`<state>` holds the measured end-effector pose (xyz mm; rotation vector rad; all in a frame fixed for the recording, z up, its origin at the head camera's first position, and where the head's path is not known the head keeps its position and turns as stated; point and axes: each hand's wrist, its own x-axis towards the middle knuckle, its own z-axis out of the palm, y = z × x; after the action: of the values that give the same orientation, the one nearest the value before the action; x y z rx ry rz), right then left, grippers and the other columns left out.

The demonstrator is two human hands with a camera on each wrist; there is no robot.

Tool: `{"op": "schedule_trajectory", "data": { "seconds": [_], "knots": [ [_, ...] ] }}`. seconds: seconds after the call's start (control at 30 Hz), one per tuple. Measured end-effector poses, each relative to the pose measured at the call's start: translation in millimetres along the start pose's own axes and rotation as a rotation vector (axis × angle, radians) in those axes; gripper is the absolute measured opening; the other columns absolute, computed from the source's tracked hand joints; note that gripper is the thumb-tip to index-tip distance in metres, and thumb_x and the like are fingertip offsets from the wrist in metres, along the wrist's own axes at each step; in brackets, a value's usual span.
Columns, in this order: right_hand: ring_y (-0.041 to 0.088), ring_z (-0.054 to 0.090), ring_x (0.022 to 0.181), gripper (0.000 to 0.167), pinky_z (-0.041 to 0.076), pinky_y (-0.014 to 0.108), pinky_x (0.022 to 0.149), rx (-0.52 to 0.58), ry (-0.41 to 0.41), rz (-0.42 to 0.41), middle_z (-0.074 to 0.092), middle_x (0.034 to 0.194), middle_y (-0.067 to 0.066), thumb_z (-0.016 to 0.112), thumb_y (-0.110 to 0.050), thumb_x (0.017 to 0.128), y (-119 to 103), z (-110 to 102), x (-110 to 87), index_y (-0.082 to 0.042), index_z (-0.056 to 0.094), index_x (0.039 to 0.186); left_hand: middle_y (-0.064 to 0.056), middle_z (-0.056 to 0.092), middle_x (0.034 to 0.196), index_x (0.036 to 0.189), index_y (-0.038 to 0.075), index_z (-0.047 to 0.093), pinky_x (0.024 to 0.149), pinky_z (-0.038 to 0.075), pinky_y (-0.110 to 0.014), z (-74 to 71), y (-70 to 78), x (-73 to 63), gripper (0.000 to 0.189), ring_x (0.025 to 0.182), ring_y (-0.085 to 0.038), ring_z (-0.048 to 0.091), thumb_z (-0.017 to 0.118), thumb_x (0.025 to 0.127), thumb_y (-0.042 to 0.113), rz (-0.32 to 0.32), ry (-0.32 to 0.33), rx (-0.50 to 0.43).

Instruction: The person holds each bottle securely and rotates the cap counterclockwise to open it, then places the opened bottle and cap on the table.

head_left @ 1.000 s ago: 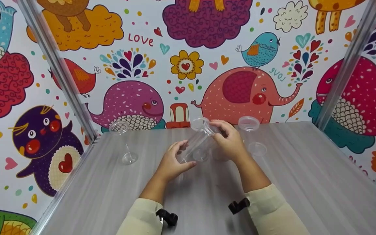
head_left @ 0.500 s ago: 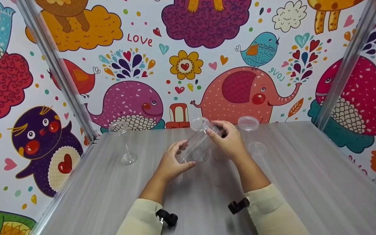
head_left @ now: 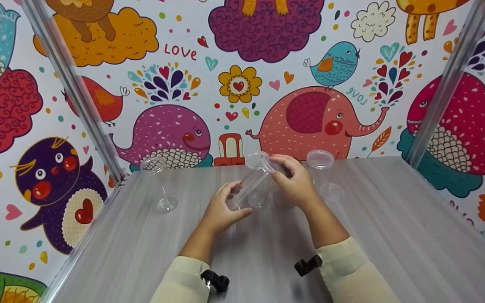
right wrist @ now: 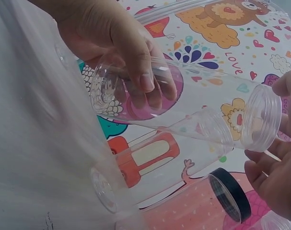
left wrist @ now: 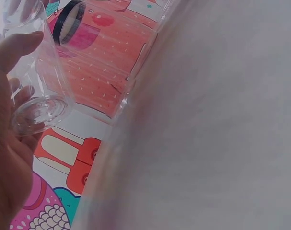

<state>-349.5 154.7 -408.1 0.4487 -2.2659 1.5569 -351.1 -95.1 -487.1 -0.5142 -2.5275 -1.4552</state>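
A tall clear plastic jar point(head_left: 246, 187) is held tilted above the table, its mouth end up and to the right. My left hand point(head_left: 221, 210) grips it near the base, thumb on the near side and fingers behind. In the right wrist view the jar's clear ridged lid point(right wrist: 264, 117) is at the mouth end. My right hand point(head_left: 296, 181) holds that lid, with thumb and fingers curled about its edge. The left wrist view shows the round base of the jar point(left wrist: 42, 114) beside my left palm.
Another clear jar point(head_left: 166, 204) stands at the left of the table point(head_left: 124, 252). One more jar point(head_left: 259, 200) is behind the held one. A jar with a black lid point(right wrist: 230, 194) stands close by, and a clear-lidded jar point(head_left: 321, 160) is to its right. A patterned wall rises behind.
My right thumb and fingers have shifted round the lid and back, with a small turn of the hand. My left hand and the jar stay nearly in place.
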Motion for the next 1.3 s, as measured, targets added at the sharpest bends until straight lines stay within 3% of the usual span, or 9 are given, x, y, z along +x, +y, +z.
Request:
{"op": "schedule_trajectory", "data": {
  "seconds": [0.17, 0.37, 0.5, 0.63, 0.73, 0.83, 1.07, 1.3],
  "knots": [
    [0.028, 0.061, 0.140, 0.039, 0.050, 0.053, 0.120, 0.040, -0.004, -0.026, 0.067, 0.147, 0.007, 0.067, -0.008, 0.095, 1.0, 0.4, 0.7, -0.015, 0.076, 0.132, 0.002, 0.063, 0.146, 0.152, 0.028, 0.056, 0.114, 0.055, -0.054, 0.2, -1.1, 0.6, 0.087, 0.134, -0.029, 0.061, 0.093, 0.076, 0.051, 0.006, -0.001, -0.013],
    [0.029, 0.061, 0.140, 0.040, 0.051, 0.054, 0.119, 0.032, -0.004, -0.031, 0.066, 0.149, 0.007, 0.065, -0.010, 0.095, 1.4, 0.5, 0.0, -0.016, 0.074, 0.133, 0.002, 0.063, 0.146, 0.152, 0.027, 0.056, 0.116, 0.054, -0.051, 0.4, -2.2, 1.1, 0.087, 0.134, -0.023, 0.061, 0.093, 0.077, 0.051, 0.020, -0.002, -0.006],
    [0.030, 0.062, 0.135, 0.040, 0.054, 0.052, 0.116, 0.006, 0.025, -0.032, 0.066, 0.145, 0.008, 0.070, -0.020, 0.096, 1.2, -0.1, -0.9, -0.014, 0.072, 0.136, 0.003, 0.063, 0.145, 0.152, 0.026, 0.055, 0.117, 0.053, -0.049, 0.1, -2.0, 0.7, 0.088, 0.134, -0.020, 0.060, 0.093, 0.077, 0.052, 0.028, -0.008, -0.012],
    [0.028, 0.063, 0.115, 0.044, 0.059, 0.043, 0.100, -0.055, 0.067, -0.021, 0.068, 0.136, 0.012, 0.075, -0.034, 0.097, 1.5, -0.6, -0.1, -0.013, 0.072, 0.136, 0.004, 0.062, 0.145, 0.152, 0.027, 0.055, 0.117, 0.053, -0.049, -0.3, -1.3, -0.2, 0.089, 0.134, -0.019, 0.059, 0.093, 0.076, 0.053, 0.029, -0.015, -0.025],
    [0.025, 0.061, 0.105, 0.049, 0.058, 0.036, 0.088, -0.103, 0.067, 0.017, 0.068, 0.131, 0.011, 0.076, -0.042, 0.095, 0.4, -1.0, -0.3, -0.016, 0.071, 0.137, 0.004, 0.062, 0.146, 0.152, 0.028, 0.054, 0.117, 0.053, -0.050, -0.4, -1.1, -0.5, 0.089, 0.134, -0.020, 0.059, 0.093, 0.076, 0.054, 0.029, -0.017, -0.026],
    [0.023, 0.060, 0.104, 0.054, 0.060, 0.035, 0.086, -0.123, 0.045, 0.076, 0.068, 0.129, 0.007, 0.078, -0.049, 0.094, -1.8, -0.8, -1.1, -0.020, 0.069, 0.139, 0.004, 0.062, 0.146, 0.152, 0.029, 0.054, 0.117, 0.053, -0.050, -0.4, -1.2, -1.0, 0.089, 0.135, -0.020, 0.059, 0.093, 0.077, 0.054, 0.024, -0.018, -0.023],
    [0.028, 0.064, 0.120, 0.055, 0.061, 0.050, 0.106, -0.124, 0.006, 0.120, 0.067, 0.138, 0.008, 0.077, -0.051, 0.094, -2.8, 0.2, -1.6, -0.022, 0.069, 0.140, 0.004, 0.062, 0.147, 0.152, 0.028, 0.054, 0.118, 0.053, -0.050, 0.1, -1.8, -0.7, 0.088, 0.136, -0.020, 0.059, 0.093, 0.077, 0.053, 0.030, -0.016, -0.017],
    [0.030, 0.061, 0.136, 0.041, 0.050, 0.054, 0.120, -0.039, 0.001, 0.023, 0.065, 0.145, 0.008, 0.074, -0.024, 0.095, 0.1, 1.3, -0.4, -0.018, 0.072, 0.136, 0.003, 0.062, 0.146, 0.152, 0.028, 0.055, 0.117, 0.053, -0.049, 0.1, -1.1, -0.5, 0.088, 0.135, -0.020, 0.059, 0.093, 0.077, 0.053, 0.034, -0.010, -0.018]
  ]
}}
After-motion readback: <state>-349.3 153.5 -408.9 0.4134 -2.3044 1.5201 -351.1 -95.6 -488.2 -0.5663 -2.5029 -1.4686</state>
